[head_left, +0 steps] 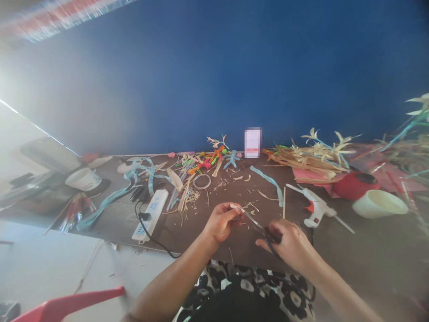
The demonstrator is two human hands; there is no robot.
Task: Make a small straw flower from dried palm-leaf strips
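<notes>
Near the front of the dark table, my left hand (221, 222) pinches a small pale strip (233, 206), probably dried husk; most of it is hidden by the fingers. My right hand (288, 245) is wrapped round the dark handles of a pair of scissors (252, 218). The blades point left and up, and their tips reach the pale strip at my left fingertips. Whether the blades are parted cannot be made out. Pale clippings (252, 207) lie on the table just beyond the blades.
A white glue gun (318, 206) lies right of my right hand, beside a cream cup (378, 205) and a red round object (355, 185). A power strip (151, 214) with a black cord lies left. Dried husks (306, 161) and pipe-cleaner pieces (208, 162) line the back.
</notes>
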